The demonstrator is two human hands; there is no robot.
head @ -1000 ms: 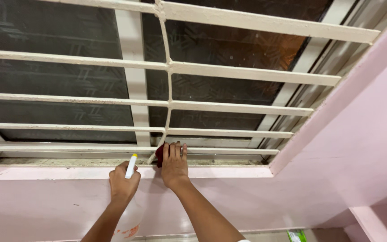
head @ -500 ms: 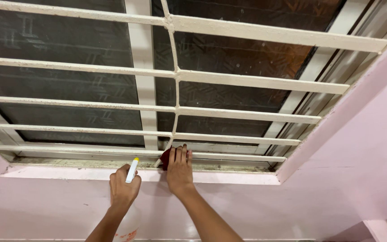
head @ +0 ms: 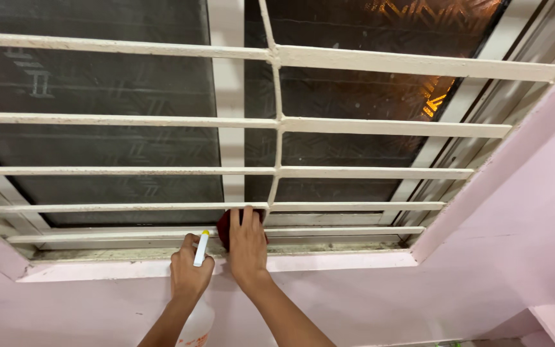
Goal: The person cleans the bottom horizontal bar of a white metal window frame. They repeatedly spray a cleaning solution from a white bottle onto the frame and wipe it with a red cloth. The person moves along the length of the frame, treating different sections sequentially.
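Observation:
My right hand (head: 247, 247) lies flat with fingers together, pressing a dark red cloth (head: 223, 228) against the lowest bar of the cream window grille (head: 354, 173), just above the dirty sill track (head: 329, 247). My left hand (head: 189, 273) is wrapped around the neck of a white spray bottle (head: 195, 324). Its white and yellow nozzle (head: 201, 248) points up at the sill, close beside the cloth. Most of the cloth is hidden under my right hand.
Dark patterned glass (head: 97, 141) sits behind the horizontal grille bars, split by a white vertical frame (head: 229, 128). A pink ledge (head: 329, 262) runs below the track. Pink wall (head: 521, 225) slopes away on the right and below.
The view has tilted so the window sits lower and further right in the frame. My right hand and the cloth have slid a little left along the bar. My left hand keeps hold of the bottle.

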